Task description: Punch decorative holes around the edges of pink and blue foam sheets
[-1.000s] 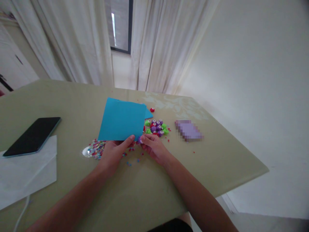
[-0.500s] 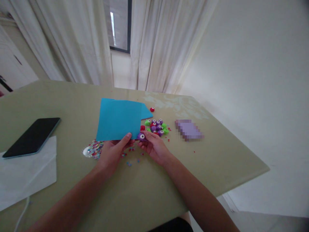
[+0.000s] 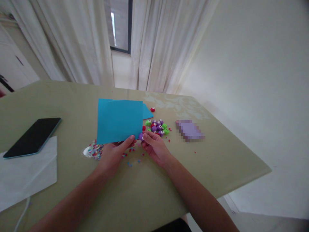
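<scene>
A blue sheet of paper (image 3: 120, 120) is raised above the table, its lower edge pinched by my left hand (image 3: 116, 151) with the thumb on the near face. At the sheet's lower right corner, my right hand (image 3: 155, 146) closes its fingertips on a small purple clip with a googly eye (image 3: 140, 137). Whether the clip grips the paper I cannot tell. Just beyond my right hand lies a pile of purple, red and green googly-eyed clips (image 3: 158, 127). Behind the raised sheet, more blue paper (image 3: 147, 112) shows on the table.
Colourful confetti bits (image 3: 96, 149) spill near a clear round lid (image 3: 87, 152), with more scattered around. A single red clip (image 3: 153, 109) lies farther back. At left a black tablet (image 3: 33, 137) rests partly on a white sheet (image 3: 29, 174). A blurred purple item (image 3: 189, 130) is at right.
The blue sheet has shifted slightly and turned flatter to me, covering more of the paper behind. The purple clip has rotated, and my right thumb now covers part of its eye.
</scene>
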A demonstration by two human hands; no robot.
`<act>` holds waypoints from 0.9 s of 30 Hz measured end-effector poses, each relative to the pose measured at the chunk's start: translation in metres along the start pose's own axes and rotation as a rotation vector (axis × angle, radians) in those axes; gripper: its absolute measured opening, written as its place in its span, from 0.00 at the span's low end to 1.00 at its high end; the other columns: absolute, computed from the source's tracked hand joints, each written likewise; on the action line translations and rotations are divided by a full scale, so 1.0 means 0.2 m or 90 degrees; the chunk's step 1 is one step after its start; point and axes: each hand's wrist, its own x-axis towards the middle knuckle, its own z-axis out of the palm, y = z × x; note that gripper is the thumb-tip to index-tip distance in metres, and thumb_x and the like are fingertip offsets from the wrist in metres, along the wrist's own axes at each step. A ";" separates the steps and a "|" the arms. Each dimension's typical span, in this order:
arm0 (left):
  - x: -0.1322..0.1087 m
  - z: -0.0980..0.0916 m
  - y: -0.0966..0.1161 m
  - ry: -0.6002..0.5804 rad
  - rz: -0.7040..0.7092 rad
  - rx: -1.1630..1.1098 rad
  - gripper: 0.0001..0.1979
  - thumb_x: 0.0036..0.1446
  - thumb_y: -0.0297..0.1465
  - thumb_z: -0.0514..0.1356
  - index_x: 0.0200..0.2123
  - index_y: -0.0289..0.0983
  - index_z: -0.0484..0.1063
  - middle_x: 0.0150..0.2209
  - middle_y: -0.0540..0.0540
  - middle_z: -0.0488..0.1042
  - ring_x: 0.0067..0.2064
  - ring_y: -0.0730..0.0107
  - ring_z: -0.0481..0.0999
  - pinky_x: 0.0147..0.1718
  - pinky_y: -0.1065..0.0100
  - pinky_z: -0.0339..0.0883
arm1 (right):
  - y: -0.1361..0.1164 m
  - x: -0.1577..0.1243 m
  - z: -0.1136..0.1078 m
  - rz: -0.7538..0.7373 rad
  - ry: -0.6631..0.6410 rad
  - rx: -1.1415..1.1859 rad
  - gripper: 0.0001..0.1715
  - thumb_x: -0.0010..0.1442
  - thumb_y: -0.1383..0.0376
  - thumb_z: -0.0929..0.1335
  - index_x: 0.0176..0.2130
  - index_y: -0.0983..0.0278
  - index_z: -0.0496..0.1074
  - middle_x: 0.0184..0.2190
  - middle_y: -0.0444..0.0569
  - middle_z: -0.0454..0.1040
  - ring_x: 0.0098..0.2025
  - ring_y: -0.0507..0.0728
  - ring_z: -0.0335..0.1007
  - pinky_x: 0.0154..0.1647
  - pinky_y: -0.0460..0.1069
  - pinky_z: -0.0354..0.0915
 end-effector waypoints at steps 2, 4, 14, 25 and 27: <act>0.00 0.00 0.01 0.009 -0.003 0.010 0.29 0.43 0.50 0.79 0.41 0.34 0.86 0.42 0.36 0.88 0.42 0.49 0.87 0.45 0.57 0.81 | 0.00 0.00 0.00 0.007 0.006 0.004 0.31 0.40 0.55 0.88 0.40 0.64 0.81 0.31 0.41 0.81 0.27 0.46 0.72 0.29 0.41 0.67; -0.01 0.00 0.02 0.006 -0.006 0.031 0.28 0.44 0.50 0.78 0.39 0.34 0.87 0.41 0.36 0.88 0.42 0.48 0.87 0.45 0.56 0.81 | 0.00 0.00 0.01 0.016 0.002 0.002 0.31 0.39 0.57 0.89 0.39 0.65 0.81 0.31 0.41 0.81 0.28 0.47 0.74 0.29 0.42 0.68; -0.02 0.01 0.00 -0.012 0.011 0.027 0.25 0.45 0.49 0.78 0.39 0.36 0.87 0.40 0.37 0.88 0.43 0.46 0.88 0.45 0.56 0.81 | 0.02 0.00 0.03 -0.030 0.052 -0.017 0.33 0.36 0.53 0.89 0.35 0.63 0.78 0.24 0.37 0.73 0.23 0.46 0.62 0.23 0.43 0.55; -0.04 0.00 0.06 0.001 0.034 0.111 0.24 0.49 0.51 0.75 0.38 0.38 0.88 0.42 0.37 0.88 0.48 0.42 0.86 0.52 0.51 0.78 | 0.01 -0.02 0.02 -0.049 0.008 -0.181 0.30 0.42 0.46 0.86 0.32 0.64 0.78 0.24 0.40 0.70 0.25 0.49 0.59 0.26 0.46 0.55; -0.04 0.01 0.07 -0.003 0.048 0.113 0.23 0.48 0.51 0.75 0.38 0.38 0.88 0.44 0.38 0.88 0.50 0.41 0.86 0.54 0.50 0.77 | 0.01 -0.02 0.01 -0.060 -0.001 -0.223 0.29 0.45 0.45 0.85 0.32 0.63 0.78 0.25 0.41 0.70 0.26 0.50 0.60 0.26 0.47 0.56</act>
